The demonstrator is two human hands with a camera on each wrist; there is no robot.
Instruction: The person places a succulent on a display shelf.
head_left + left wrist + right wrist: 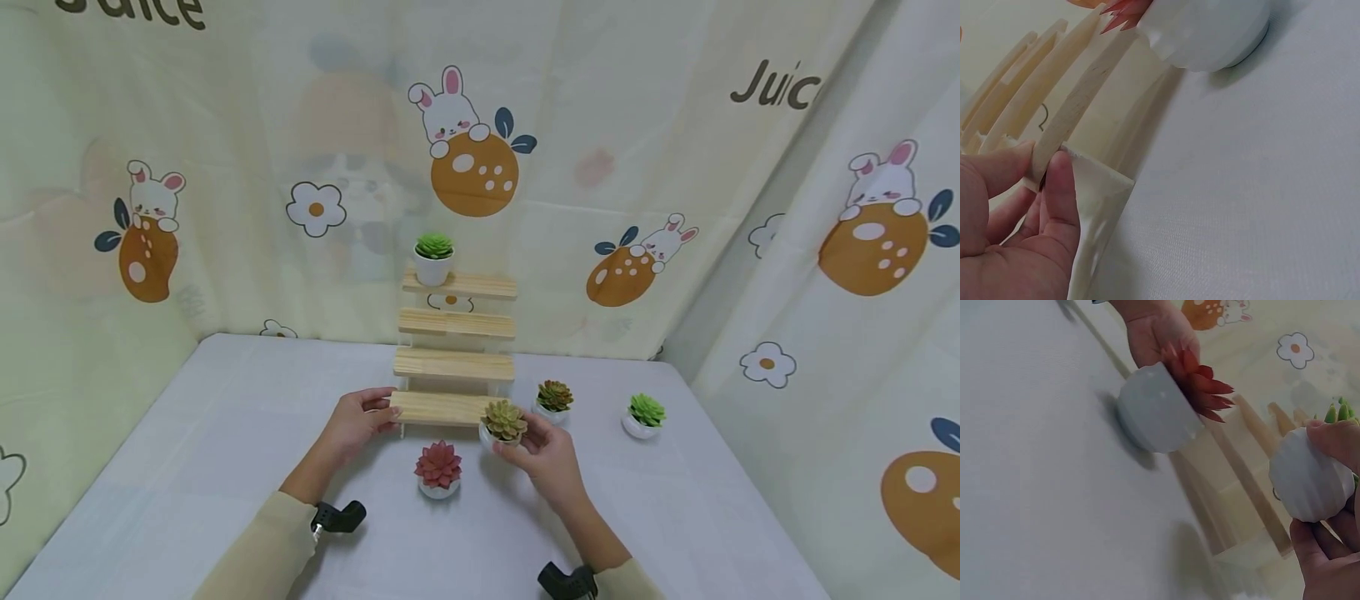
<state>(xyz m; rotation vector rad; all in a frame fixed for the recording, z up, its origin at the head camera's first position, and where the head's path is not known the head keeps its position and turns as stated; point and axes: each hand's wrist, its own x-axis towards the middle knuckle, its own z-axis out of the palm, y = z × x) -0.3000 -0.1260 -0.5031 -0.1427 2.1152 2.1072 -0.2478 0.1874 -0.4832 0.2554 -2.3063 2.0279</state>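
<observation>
Noted a pale green plant in a ridged white pot, held up just before the right end of the wooden stand's lowest board. Grasped by the right hand, with thumb and fingers curled round opposite sides of the pot. Cannot tell whether touching the board's edge. At the stand's left end, found the left hand gripping the same lowest board, with thumb on top and fingers underneath in the left wrist view. Counted four pale boards in the stand, stepped upward toward the back. Directly in front of the stand, logged a red potted plant, upright, apart from both hands. Just right of the stand, near the lower boards, recorded a brownish potted plant. Farther right of the stand, well apart, noted a bright green potted plant. On the stand's top board, at the left end, observed a small green potted plant, upright. Beneath the stand, saw a white table; behind the stand, a pale curtain printed with rabbits, orange fruit and flowers. In front of the stand, at both wrists, noted black bands and beige sleeves.
</observation>
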